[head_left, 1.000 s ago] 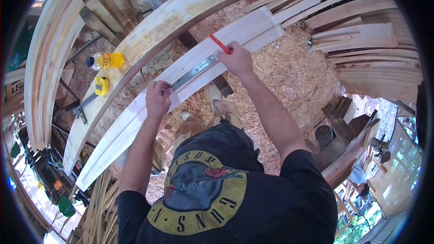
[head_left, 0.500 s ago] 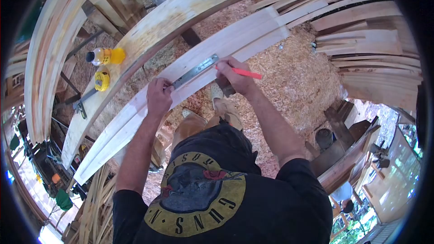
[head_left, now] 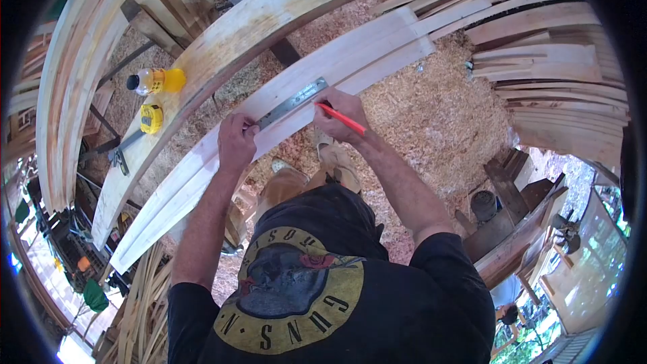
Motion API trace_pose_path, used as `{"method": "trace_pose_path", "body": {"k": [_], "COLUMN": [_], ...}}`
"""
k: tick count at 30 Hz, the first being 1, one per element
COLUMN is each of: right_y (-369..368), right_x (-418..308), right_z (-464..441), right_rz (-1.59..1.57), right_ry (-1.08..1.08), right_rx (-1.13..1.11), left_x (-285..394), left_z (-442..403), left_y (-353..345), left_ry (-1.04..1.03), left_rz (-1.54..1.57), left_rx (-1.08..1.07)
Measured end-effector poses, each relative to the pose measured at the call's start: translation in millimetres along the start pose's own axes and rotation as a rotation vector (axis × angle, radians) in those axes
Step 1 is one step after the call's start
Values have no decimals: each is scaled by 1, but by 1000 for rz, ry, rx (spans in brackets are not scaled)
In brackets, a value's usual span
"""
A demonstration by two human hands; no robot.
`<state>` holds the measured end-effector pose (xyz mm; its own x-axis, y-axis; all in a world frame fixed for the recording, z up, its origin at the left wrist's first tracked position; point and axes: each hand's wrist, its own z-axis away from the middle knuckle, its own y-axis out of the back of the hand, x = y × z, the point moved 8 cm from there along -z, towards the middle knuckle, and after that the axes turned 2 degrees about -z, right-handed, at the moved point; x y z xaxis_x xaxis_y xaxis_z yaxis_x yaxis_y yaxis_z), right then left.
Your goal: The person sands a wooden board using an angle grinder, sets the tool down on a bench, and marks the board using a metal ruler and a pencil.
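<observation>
A metal ruler (head_left: pixel 294 101) lies lengthwise on a long pale board (head_left: pixel 367 42), close to the seam with a second pale strip (head_left: pixel 397 63) on the near side. My left hand (head_left: pixel 236 140) is at the ruler's lower-left end, fingers curled and thumb against it. In my right hand (head_left: pixel 339 116) is a red pencil (head_left: pixel 349 122), gripped near the ruler's upper-right end. The pencil's tip points toward the ruler's near edge; whether it touches the wood I cannot tell.
Beyond the board, a thick timber (head_left: pixel 222 44) carries a bottle of yellow liquid (head_left: pixel 162 81) and a yellow tape measure (head_left: pixel 151 118). Wood shavings (head_left: pixel 431 121) cover the floor. Stacked planks (head_left: pixel 546 64) stand at the right. A person (head_left: pixel 507 293) is at lower right.
My right hand has shifted slightly left and down along the ruler. The pencil now slants more steeply, its back end lower. My left hand stays at the ruler's end.
</observation>
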<state>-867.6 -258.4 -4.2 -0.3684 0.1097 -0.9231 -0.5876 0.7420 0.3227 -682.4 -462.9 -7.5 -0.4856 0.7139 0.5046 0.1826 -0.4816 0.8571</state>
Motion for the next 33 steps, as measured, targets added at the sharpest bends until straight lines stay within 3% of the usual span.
{"method": "trace_pose_path", "body": {"k": [33], "right_y": [-7], "right_x": [-8], "right_z": [-6], "right_rz": [87], "right_ry": [48], "right_rx": [-74], "left_x": [1], "left_z": [2], "left_y": [1], "left_ry": [26], "left_rz": [21], "left_rx": [0]}}
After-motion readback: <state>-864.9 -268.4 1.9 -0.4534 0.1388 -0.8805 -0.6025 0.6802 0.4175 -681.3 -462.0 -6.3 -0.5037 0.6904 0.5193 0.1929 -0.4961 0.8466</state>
